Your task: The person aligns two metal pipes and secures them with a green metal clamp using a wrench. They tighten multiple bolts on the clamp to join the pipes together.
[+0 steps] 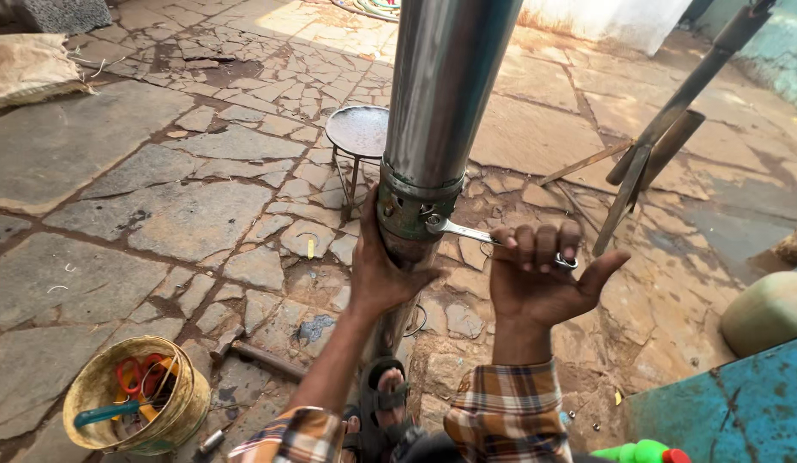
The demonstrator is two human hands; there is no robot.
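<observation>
Spanner on the collar bolt, tube braced upright!

Left hand wraps the smooth steel tube just below its greenish slotted collar; right hand, at 3 o'clock, is fisted round the slim chrome spanner, its head seated on a bolt. Collar is on the tube; whether the bolt is tight or loose can't be told. At 8 o'clock, a worn yellow bucket on cracked stone paving.

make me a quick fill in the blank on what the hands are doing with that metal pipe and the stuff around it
1. The right hand grips a ____ fitted to a bolt on the collar.
2. The left hand steadies the tall steel ____.
3. The round stool stands ____ the pipe.
4. The hammer lies on the ____ floor.

Missing words: spanner; pipe; behind; stone
</observation>
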